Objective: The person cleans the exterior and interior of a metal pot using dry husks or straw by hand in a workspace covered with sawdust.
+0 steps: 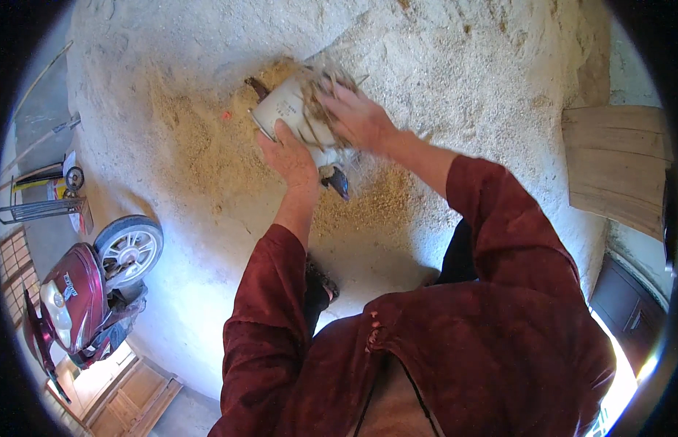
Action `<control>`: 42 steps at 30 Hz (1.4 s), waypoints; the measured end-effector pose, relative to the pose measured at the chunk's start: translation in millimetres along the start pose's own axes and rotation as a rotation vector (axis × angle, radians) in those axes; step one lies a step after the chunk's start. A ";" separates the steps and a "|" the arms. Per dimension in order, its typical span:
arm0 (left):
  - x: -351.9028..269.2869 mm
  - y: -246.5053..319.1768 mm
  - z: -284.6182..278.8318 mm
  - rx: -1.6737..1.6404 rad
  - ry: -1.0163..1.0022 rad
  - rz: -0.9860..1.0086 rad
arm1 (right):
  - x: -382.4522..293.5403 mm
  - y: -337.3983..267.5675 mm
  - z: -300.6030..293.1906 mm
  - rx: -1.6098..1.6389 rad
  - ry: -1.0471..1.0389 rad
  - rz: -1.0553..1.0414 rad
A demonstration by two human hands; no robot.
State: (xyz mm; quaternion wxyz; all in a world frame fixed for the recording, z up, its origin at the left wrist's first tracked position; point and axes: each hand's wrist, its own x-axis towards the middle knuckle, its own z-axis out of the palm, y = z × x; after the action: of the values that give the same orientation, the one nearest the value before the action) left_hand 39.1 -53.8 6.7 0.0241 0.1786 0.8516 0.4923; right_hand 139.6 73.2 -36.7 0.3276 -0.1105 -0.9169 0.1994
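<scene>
In my left hand (289, 161) is the rim of a pale metal pan or can (281, 106), tilted and bearing small print. The thumb lies on its outer face, and the fingers go under it. My right hand (360, 117) closes on a bundle of dry straw stalks (317, 101), blurred and pressed against the pan's right side. A dark brown stub (257, 87) juts out past the pan's upper left edge. Just below the pan lies a dark, shiny bluish object (336, 183) that I cannot identify. Loose tan grains (366, 207) cover the ground around it.
A broad heap of pale grainy material (481, 71) rises beyond my hands. At left stands a dark red scooter (79, 297) with its front wheel (128, 250), near a metal-framed cart (41, 210). A curved wooden board (617, 164) is at right. A red scrap (226, 115) lies among the grains.
</scene>
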 end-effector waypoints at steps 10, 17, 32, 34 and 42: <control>-3.5 -0.1 2.6 -0.104 0.037 -0.143 | 37.8 -7.1 0.2 0.094 -0.057 0.250; 4.0 -5.1 1.5 -0.094 0.049 -0.081 | -19.9 -9.8 -13.8 -0.027 -0.029 -0.007; 4.0 -24.7 1.2 -0.079 0.103 -0.032 | -8.1 -18.1 4.7 -0.021 0.014 0.040; 6.2 -25.9 1.9 -0.081 0.098 -0.025 | -30.8 -21.9 -9.7 -0.020 0.125 0.025; 5.3 -7.8 9.0 -0.278 -0.024 -0.056 | 53.0 33.8 20.7 0.147 -0.124 0.013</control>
State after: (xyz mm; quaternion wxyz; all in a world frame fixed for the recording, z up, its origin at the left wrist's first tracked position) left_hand 33.9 -48.1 -3.8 0.0725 0.1553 0.7795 0.6025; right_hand 88.3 115.0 -36.6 0.2762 -0.0797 -0.9176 0.2747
